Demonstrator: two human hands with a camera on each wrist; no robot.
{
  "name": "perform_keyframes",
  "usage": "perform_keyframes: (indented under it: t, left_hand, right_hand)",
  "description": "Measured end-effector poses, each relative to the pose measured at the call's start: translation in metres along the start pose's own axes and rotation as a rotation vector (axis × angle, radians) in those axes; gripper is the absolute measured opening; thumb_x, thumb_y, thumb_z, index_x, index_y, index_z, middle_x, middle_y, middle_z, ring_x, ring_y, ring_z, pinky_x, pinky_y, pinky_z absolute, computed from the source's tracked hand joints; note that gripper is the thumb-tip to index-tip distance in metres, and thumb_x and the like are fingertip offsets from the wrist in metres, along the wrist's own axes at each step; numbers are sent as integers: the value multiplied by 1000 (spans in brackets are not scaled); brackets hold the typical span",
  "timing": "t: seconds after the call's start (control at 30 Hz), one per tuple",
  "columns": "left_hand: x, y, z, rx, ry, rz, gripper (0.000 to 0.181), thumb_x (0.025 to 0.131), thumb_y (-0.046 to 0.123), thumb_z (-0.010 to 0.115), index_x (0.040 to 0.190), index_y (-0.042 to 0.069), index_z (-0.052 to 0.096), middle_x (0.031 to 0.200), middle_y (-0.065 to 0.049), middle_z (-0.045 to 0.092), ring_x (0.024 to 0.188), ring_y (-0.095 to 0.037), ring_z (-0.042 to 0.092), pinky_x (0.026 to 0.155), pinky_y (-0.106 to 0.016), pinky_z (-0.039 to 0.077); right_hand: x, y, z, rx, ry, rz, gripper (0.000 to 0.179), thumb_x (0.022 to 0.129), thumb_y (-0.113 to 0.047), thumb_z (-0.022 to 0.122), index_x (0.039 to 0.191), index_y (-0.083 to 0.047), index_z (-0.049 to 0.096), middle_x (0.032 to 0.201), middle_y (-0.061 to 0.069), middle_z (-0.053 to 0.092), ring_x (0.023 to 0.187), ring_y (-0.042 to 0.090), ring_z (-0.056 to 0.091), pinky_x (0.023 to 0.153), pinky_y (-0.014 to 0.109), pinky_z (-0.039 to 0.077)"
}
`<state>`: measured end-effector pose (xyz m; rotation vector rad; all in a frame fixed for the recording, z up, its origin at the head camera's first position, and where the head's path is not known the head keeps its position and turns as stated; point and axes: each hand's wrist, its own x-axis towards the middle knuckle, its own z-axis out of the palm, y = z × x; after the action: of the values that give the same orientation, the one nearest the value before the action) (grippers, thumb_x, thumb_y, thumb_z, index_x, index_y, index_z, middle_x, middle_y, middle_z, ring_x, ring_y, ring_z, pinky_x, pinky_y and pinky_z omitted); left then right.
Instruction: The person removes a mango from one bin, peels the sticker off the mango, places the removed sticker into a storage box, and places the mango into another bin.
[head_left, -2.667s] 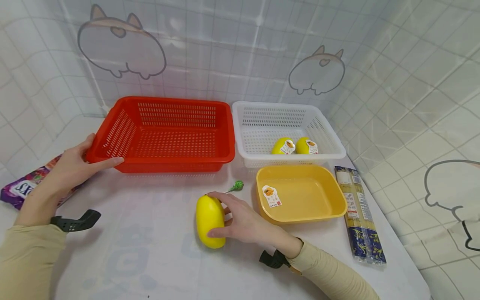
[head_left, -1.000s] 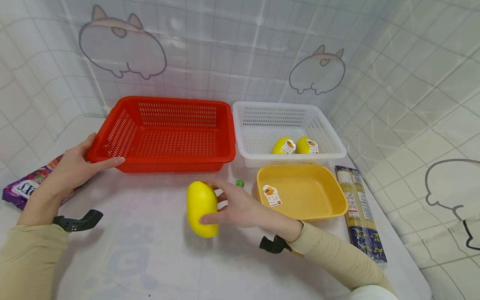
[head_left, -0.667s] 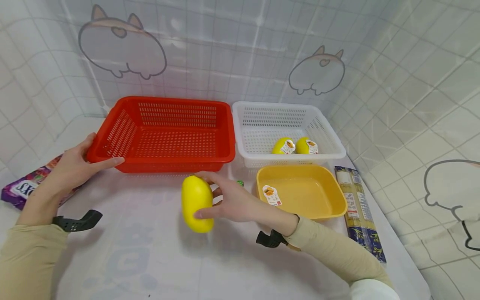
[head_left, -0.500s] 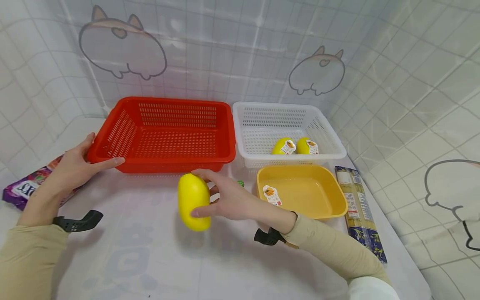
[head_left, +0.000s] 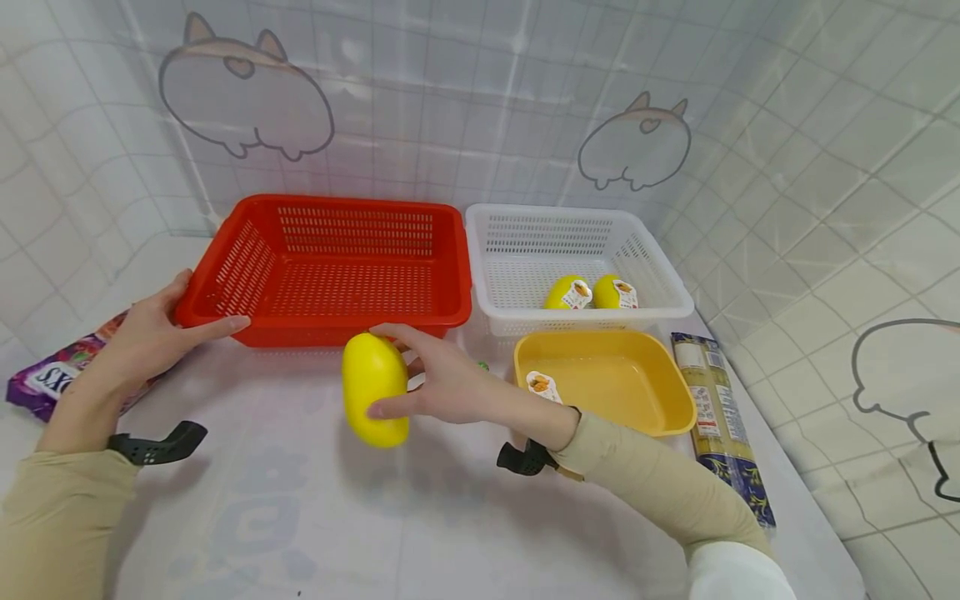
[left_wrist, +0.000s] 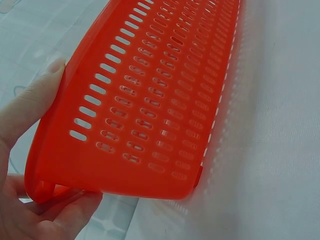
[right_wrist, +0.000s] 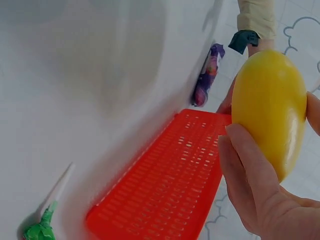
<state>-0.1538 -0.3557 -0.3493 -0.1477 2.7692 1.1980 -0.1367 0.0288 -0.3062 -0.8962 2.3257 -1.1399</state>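
My right hand (head_left: pixel 442 379) holds a large yellow mango (head_left: pixel 375 392), thumb on the near side and fingers round the far end. It hangs over the table just in front of the red basket, a shadow beneath it. In the right wrist view the mango (right_wrist: pixel 270 110) overlaps the basket's edge. My left hand (head_left: pixel 146 337) grips the near left corner of the red plastic basket (head_left: pixel 352 321). The left wrist view shows fingertips (left_wrist: pixel 82 210) under the rim of that red basket (left_wrist: pixel 125 180). Inside the red basket lies nothing.
A white basket (head_left: pixel 585 315) at the back right holds two yellow fruits (head_left: pixel 566 293) with stickers. Before it stands a yellow tub (head_left: pixel 615 392). Noodle packs (head_left: pixel 723 425) lie at the right, a purple bag (head_left: pixel 45 379) at the left. A green-wrapped lollipop (right_wrist: pixel 40 230) lies near the tub.
The right hand has lifted the mango off the table and carried it left and toward the red basket. The left hand has stayed on the basket's corner.
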Motion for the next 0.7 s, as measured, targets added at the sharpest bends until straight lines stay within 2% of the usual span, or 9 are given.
perform_keyframes:
  t: [0.33, 0.7]
  left_hand:
    - [0, 1, 0, 3, 0, 2, 111, 92, 57, 62, 155, 18, -21, 162, -33, 3, 136, -55, 18, 99, -78, 32]
    - [0, 1, 2, 7, 20, 8, 111, 92, 57, 63, 156, 17, -19, 159, -35, 14, 134, -54, 23, 92, -69, 43]
  right_hand:
    - [12, -12, -7, 26, 12, 24, 82, 80, -34, 85, 148, -29, 41, 129, -8, 56, 105, 9, 62, 83, 23, 56]
    - [30, -22, -13, -21, 27, -23, 81, 81, -33, 84, 149, -24, 41, 128, -3, 57, 103, 10, 62, 81, 22, 56]
